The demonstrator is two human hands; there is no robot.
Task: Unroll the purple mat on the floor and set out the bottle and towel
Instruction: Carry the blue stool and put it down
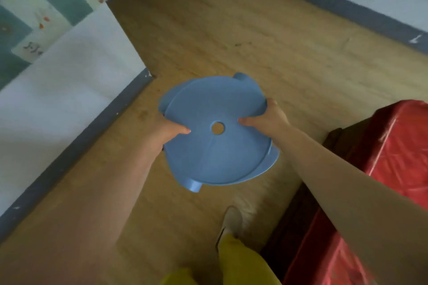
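We grip a round blue plastic stool (215, 146) by its seat rim, left hand (170, 132) and right hand (269, 118) clasping opposite edges, held above the wooden floor (231, 37); purple mat unseen.

Bare forearms, yellow trousers (240, 261), pale shoe (232, 220)

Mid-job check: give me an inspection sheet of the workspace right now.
Surface: wooden floor, a few dark specks.
Job's things: mat, bottle, towel: nothing seen.
Clutter: blue plastic stool, held above the floor with its seat facing the camera.
Grippers: left hand and right hand each grip the stool's rim.
Cables: nothing seen.
Surroundings: grey skirting along white walls; red covered furniture on the right; person's foot below.
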